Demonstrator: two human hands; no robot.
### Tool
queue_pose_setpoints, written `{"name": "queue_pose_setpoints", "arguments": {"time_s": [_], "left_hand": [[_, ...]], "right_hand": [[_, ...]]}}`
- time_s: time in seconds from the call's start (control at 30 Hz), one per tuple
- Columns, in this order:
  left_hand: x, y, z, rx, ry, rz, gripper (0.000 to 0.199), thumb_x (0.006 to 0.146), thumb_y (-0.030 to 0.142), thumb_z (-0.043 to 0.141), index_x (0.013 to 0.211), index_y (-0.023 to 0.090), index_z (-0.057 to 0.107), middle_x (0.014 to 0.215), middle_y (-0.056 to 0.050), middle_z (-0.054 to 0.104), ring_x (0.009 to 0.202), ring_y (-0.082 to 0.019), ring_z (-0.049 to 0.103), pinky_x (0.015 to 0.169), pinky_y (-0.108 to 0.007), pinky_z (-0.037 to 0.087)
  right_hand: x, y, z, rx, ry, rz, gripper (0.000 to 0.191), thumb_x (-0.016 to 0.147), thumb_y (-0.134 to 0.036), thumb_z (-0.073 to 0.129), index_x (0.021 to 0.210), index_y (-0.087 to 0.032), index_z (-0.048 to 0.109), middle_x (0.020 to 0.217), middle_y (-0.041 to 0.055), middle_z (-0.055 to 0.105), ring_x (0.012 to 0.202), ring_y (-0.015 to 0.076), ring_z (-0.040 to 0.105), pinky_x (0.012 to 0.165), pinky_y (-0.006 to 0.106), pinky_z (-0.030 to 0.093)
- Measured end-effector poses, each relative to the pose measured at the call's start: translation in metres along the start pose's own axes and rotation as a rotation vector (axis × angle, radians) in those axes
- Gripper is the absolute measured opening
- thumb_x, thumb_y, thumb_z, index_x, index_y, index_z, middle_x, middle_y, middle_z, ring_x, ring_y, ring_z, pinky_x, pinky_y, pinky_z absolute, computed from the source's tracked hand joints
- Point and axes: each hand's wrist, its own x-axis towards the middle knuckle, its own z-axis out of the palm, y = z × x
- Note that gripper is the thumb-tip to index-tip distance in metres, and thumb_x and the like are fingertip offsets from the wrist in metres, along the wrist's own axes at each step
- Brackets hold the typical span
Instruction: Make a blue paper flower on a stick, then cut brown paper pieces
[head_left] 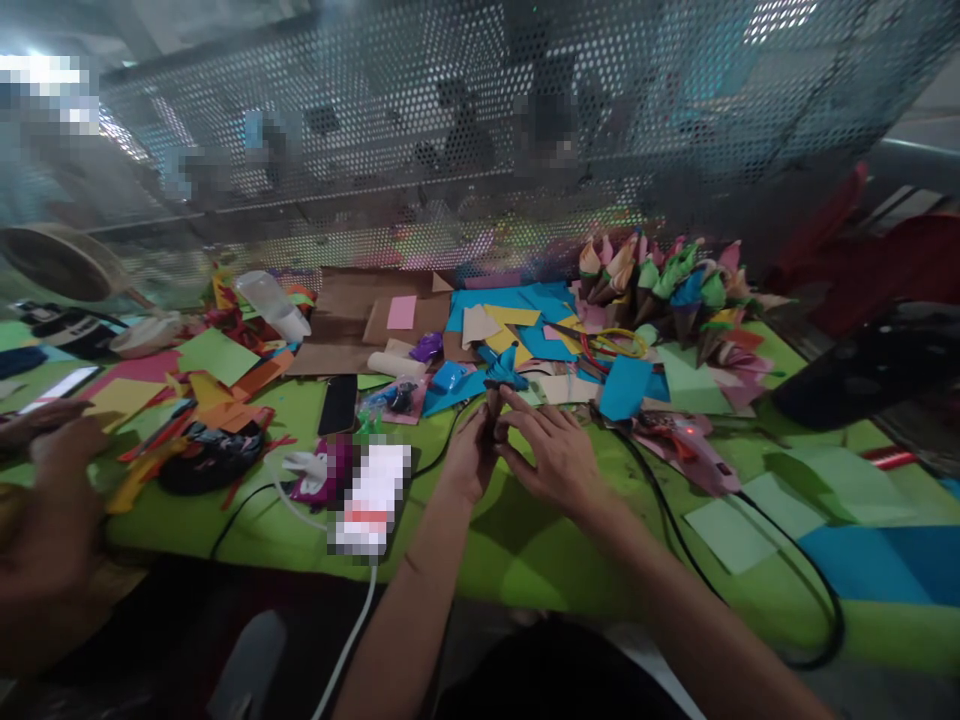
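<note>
Between my two hands, near the middle of the green table (427,570), stands a small brown paper cone (493,408) topped with a twisted blue paper piece (506,368). My left hand (471,455) is wrapped round the cone from the left. From the right, my right hand (551,445) touches it with thumb and fingertips near its upper part. Part of the cone is hidden by the fingers. A pink glue gun (690,450) with a red light lies to the right of my right hand.
Finished paper cones (675,280) stand clustered at the back right. A lit phone (375,495) and a dark phone (338,405) lie left of my hands. Another person's hand (67,460) is at far left. A black bottle (862,370) lies right; a perforated metal panel (450,130) rises behind.
</note>
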Motion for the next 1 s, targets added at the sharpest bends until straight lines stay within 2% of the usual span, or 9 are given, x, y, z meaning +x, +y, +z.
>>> {"name": "queue_pose_setpoints", "arguments": {"time_s": [0.17, 0.33, 0.47, 0.63, 0.83, 1.0], "left_hand": [[-0.0014, 0.0013, 0.0010, -0.002, -0.006, -0.001, 0.020, 0.075, 0.021, 0.078, 0.095, 0.017, 0.077, 0.087, -0.001, 0.070, 0.065, -0.008, 0.051, 0.055, -0.019, 0.039], [-0.0014, 0.0002, -0.0005, 0.010, -0.019, 0.012, 0.021, 0.075, 0.022, 0.079, 0.094, 0.015, 0.076, 0.090, -0.002, 0.072, 0.071, -0.008, 0.056, 0.062, -0.018, 0.043], [0.0003, -0.0010, -0.0006, -0.005, -0.014, 0.024, 0.019, 0.073, 0.021, 0.081, 0.090, 0.015, 0.075, 0.080, 0.001, 0.069, 0.063, -0.006, 0.052, 0.055, -0.016, 0.040], [0.0001, 0.0013, 0.0024, -0.024, -0.016, 0.002, 0.017, 0.077, 0.021, 0.078, 0.094, 0.018, 0.075, 0.083, 0.000, 0.070, 0.065, -0.007, 0.056, 0.056, -0.017, 0.043], [0.0008, 0.0009, -0.0004, 0.000, -0.022, -0.011, 0.014, 0.077, 0.023, 0.080, 0.087, 0.016, 0.072, 0.070, 0.002, 0.063, 0.061, -0.008, 0.053, 0.052, -0.017, 0.038], [0.0015, 0.0001, -0.0007, -0.019, -0.001, -0.013, 0.015, 0.077, 0.023, 0.079, 0.089, 0.016, 0.073, 0.077, 0.000, 0.067, 0.064, -0.008, 0.055, 0.056, -0.018, 0.041]], "right_hand": [[0.0004, 0.0009, -0.0008, -0.001, 0.008, 0.009, 0.015, 0.096, -0.032, 0.058, 0.106, -0.022, 0.063, 0.144, 0.0074, 0.062, 0.095, 0.0253, 0.067, 0.077, 0.039, 0.047], [0.0002, 0.0005, 0.0014, -0.015, 0.003, 0.005, 0.015, 0.095, -0.032, 0.058, 0.106, -0.022, 0.062, 0.143, 0.0079, 0.063, 0.095, 0.0257, 0.067, 0.077, 0.039, 0.047], [0.0002, 0.0003, 0.0016, -0.001, -0.003, 0.018, 0.016, 0.095, -0.031, 0.059, 0.107, -0.022, 0.062, 0.142, 0.0084, 0.064, 0.096, 0.0257, 0.067, 0.078, 0.039, 0.046], [-0.0002, 0.0007, 0.0003, 0.011, 0.020, 0.020, 0.017, 0.096, -0.033, 0.058, 0.108, -0.022, 0.062, 0.142, 0.0084, 0.064, 0.097, 0.0258, 0.066, 0.079, 0.039, 0.047], [-0.0008, 0.0007, 0.0020, 0.013, -0.006, 0.026, 0.017, 0.097, -0.034, 0.056, 0.108, -0.023, 0.062, 0.142, 0.0084, 0.064, 0.097, 0.0270, 0.067, 0.079, 0.041, 0.047], [-0.0003, 0.0008, 0.0014, 0.029, 0.015, 0.008, 0.016, 0.098, -0.033, 0.055, 0.108, -0.022, 0.062, 0.141, 0.0093, 0.065, 0.097, 0.0255, 0.067, 0.078, 0.040, 0.047]]}}
